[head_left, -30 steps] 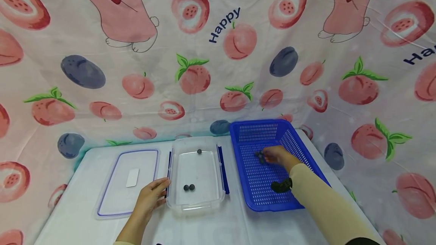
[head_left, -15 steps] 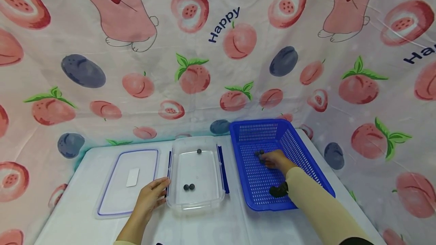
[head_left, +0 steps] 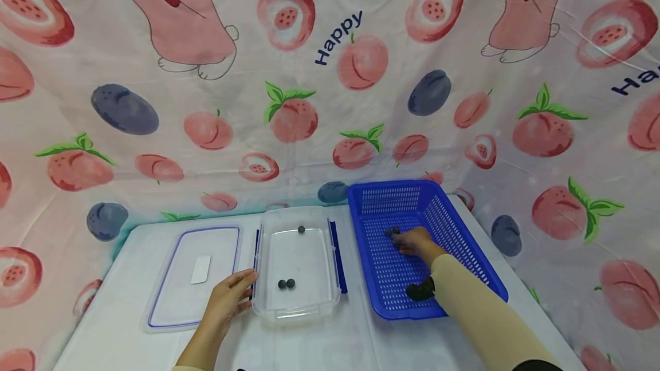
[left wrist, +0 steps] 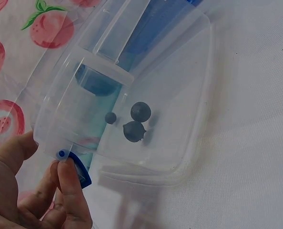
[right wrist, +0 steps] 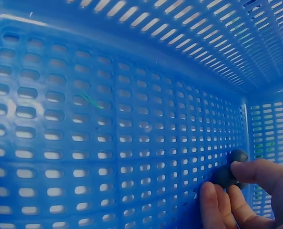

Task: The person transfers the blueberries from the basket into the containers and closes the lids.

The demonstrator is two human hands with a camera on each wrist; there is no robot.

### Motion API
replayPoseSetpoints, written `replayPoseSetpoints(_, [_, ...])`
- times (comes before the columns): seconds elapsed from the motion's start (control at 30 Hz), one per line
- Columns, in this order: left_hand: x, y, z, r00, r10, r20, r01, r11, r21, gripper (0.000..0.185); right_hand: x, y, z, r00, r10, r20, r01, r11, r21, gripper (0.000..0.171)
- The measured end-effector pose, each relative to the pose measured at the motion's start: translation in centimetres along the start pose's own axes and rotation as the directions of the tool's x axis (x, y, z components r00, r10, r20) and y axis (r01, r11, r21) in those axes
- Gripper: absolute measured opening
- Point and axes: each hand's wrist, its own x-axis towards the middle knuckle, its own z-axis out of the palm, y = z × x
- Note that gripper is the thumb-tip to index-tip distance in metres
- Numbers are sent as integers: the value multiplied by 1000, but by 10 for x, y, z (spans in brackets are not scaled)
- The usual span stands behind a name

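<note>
My left hand (head_left: 226, 298) holds the left side of a clear plastic container (head_left: 305, 314), its thumb at the rim and its fingertips on a blue latch (left wrist: 80, 168). Three small dark balls (head_left: 291, 283) lie in the container, two of them side by side near the front and one at the back. Inside the blue basket (head_left: 380, 302), my right hand (head_left: 415, 241) pinches a dark ball (right wrist: 222, 175) between thumb and fingers, close over the slotted floor. Another dark ball (right wrist: 238, 155) sits just beyond the thumb. The fingers partly hide the balls there.
A clear lid (head_left: 175, 308) with a blue seal and a white label lies left of the container. The container's right blue latch (head_left: 338, 259) hangs outward, close to the basket. Behind the white table (head_left: 356, 348) hangs a fruit-printed cloth (head_left: 309, 85).
My right hand has shifted slightly forward and down within the basket, closing on a dark ball beside the others. The left hand and container have stayed in place.
</note>
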Motion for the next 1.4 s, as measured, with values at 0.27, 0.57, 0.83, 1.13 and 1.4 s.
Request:
replayPoseSetpoints(0.27, [-2, -2, 1, 1000, 12, 4, -12, 1000, 4, 65, -1, 4, 1, 999, -38, -8, 38, 998, -50, 47])
replayPoseSetpoints(0.57, [-4, -2, 1, 1000, 16, 9, -16, 1000, 1, 63, -7, 5, -9, 997, -48, 53, 48, 999, 11, 43])
replayPoseSetpoints(0.83, [-6, 0, 1, 1000, 13, 13, -13, 1000, 0, 62, -11, 0, -28, 987, -26, 158, -2, 984, 178, 12])
replayPoseSetpoints(1.13, [-5, 0, 1, 1000, 12, 17, -12, 1000, 10, 62, -22, -8, -38, 963, -2, 268, -95, 933, 348, 21])
replayPoseSetpoints(1.4, [-6, -1, 2, 1000, 15, 14, -16, 1000, 10, 64, -32, -11, -39, 926, -21, 377, -174, 862, 476, 16])
